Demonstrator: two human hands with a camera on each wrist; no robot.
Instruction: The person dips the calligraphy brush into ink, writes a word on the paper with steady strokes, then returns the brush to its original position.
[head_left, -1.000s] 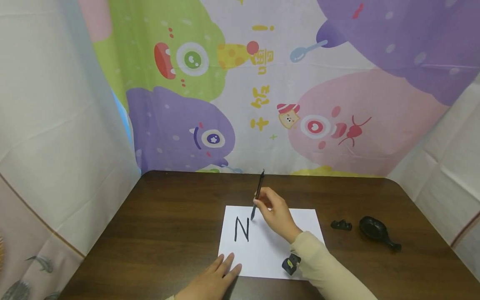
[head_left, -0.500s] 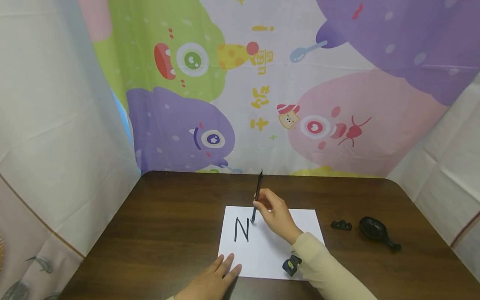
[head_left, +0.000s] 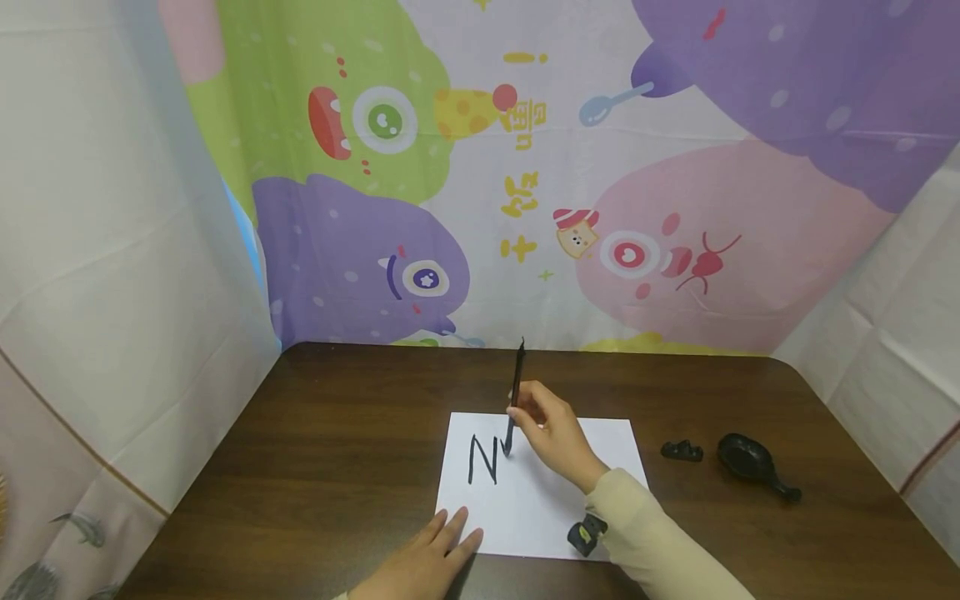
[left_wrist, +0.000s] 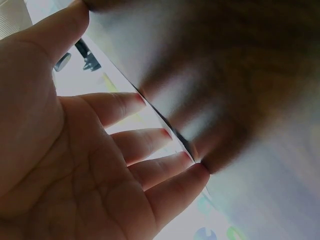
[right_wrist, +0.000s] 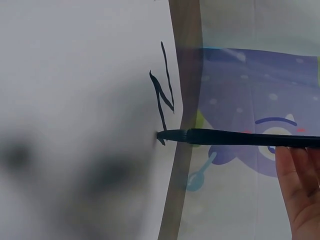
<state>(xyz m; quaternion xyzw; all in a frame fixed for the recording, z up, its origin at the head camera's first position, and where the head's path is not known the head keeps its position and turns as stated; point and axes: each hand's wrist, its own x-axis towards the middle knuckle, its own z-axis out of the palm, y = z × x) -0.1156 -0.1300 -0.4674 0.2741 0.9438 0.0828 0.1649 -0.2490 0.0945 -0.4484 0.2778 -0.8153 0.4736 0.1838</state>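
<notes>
A sheet of white paper (head_left: 532, 517) lies on the brown table, bearing a black letter N (head_left: 483, 460) in its upper left part. My right hand (head_left: 553, 433) pinches a dark writing brush (head_left: 517, 375) between thumb and fingers, the shaft nearly upright. Just right of the N, the bristle tip meets the paper, where a short new stroke begins. In the right wrist view the brush (right_wrist: 250, 138) crosses sideways, its tip at the ink. My left hand (head_left: 423, 560) rests with fingers spread on the paper's lower left corner; the left wrist view shows its palm (left_wrist: 85, 165).
To the right of the paper stand a small black brush rest (head_left: 682, 451) and a black ink dish (head_left: 750, 460) with a handle. A black device (head_left: 587, 533) is strapped at the right wrist. A cartoon-printed curtain (head_left: 525, 308) hangs behind the table's far edge.
The right hand and brush have moved slightly toward the person, the tip sliding down the paper and leaving a short mark beside the N. The left hand stays put.
</notes>
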